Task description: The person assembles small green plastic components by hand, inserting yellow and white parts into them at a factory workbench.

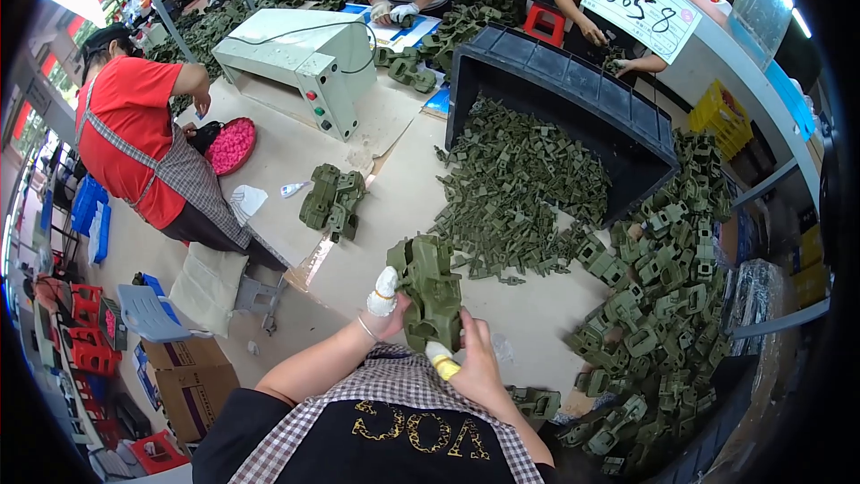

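Note:
Between both hands, near my body, is an olive-green plastic toy vehicle body (430,287). My left hand (385,315) grips its left side, with a white covering on one digit. My right hand (468,357) holds the lower right side, and one digit there has a white and yellow wrap. The fingers beneath the body are hidden. Just ahead on the table, two similar green vehicle bodies (332,203) sit side by side. To the right of my hands, small green plastic parts (528,184) spill from a tipped black bin (564,67).
Many green vehicle bodies (658,305) are heaped along the right. A beige machine (300,67) with buttons stands ahead left. Beside it, a person in red (134,112) stands near a red bowl of pink pieces (231,147). Other people work across the table. A cardboard box (193,385) stands lower left.

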A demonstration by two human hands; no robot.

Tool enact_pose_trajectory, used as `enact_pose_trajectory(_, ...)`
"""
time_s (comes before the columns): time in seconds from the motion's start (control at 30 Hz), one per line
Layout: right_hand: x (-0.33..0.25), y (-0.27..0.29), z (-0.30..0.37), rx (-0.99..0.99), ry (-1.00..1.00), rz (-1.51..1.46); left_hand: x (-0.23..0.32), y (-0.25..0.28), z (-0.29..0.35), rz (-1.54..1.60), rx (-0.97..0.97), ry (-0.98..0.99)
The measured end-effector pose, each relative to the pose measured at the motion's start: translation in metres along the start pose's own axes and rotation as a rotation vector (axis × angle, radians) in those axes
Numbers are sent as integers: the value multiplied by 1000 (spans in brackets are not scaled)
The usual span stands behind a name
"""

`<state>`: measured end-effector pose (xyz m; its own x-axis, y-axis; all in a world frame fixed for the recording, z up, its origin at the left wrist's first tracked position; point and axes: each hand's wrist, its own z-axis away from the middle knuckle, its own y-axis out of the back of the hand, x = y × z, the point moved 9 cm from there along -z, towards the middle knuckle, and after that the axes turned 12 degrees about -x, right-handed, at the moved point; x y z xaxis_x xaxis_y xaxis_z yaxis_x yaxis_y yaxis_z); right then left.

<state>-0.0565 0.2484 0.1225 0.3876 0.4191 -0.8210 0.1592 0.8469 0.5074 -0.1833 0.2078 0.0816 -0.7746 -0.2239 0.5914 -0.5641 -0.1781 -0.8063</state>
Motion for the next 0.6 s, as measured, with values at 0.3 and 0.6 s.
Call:
enact_pose_trajectory(0.3, -20, 3, -6, -101, 107, 32, 3, 3, 4, 104, 33, -83)
enact_pose_trajectory(0.6, -21, 17, -9, 31, 204, 0, -7, 0, -2, -45, 73, 1)
